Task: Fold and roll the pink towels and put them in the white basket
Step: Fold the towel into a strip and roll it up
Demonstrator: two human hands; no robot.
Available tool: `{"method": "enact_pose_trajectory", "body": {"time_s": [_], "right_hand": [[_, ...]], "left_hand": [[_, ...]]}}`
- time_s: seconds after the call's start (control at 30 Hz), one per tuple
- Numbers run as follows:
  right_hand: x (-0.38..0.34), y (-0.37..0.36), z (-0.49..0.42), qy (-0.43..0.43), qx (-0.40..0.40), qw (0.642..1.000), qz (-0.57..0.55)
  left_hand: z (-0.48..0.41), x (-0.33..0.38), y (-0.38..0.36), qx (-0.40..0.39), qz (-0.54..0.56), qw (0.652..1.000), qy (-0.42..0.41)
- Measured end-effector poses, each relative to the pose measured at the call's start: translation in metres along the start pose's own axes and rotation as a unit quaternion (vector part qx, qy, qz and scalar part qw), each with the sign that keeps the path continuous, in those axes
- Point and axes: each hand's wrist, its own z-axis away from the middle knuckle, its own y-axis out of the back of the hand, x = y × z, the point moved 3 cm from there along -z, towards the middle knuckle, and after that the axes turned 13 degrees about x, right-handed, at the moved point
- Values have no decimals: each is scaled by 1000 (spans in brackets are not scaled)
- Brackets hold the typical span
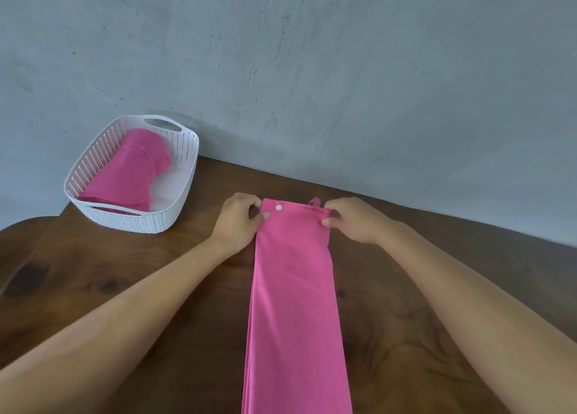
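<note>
Pink towel (295,304) lies folded into a long strip on the wooden table (125,276), long axis running straight away from the person, near end out of frame. Left hand (239,223) pinches the far-left corner, right hand (352,220) pinches the far-right corner, both equally near. Rolling likely starts here, toward the body (white snap (278,207) and loop (315,201) sit at that end). White basket (184,195), far left, already holds a rolled towel (125,173). Nothing blocks the path.

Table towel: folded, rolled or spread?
Folded: towel lies as a long narrow strip, unrolled; left hand and right hand pinch its far end.
</note>
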Motion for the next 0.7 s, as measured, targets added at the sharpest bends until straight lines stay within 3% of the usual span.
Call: {"method": "enact_pose_trajectory", "body": {"time_s": [0.13, 0.27, 0.43, 0.6, 0.7], "right_hand": [[-2, 0, 22, 38, 64, 997, -3], [-5, -3, 41, 56, 116, 992, -4], [-9, 3, 62, 59, 146, 988, 0], [-10, 15, 91, 33, 175, 984, -1], [-13, 16, 116, 37, 197, 980, 5]], "left_hand": [[-19, 6, 0, -137, 27, 990, 1], [-23, 20, 10, -221, 122, 965, 73], [-11, 31, 21, -194, 161, 967, 47], [8, 51, 37, -101, 155, 983, -18], [24, 63, 46, -85, 167, 982, -28]]}}
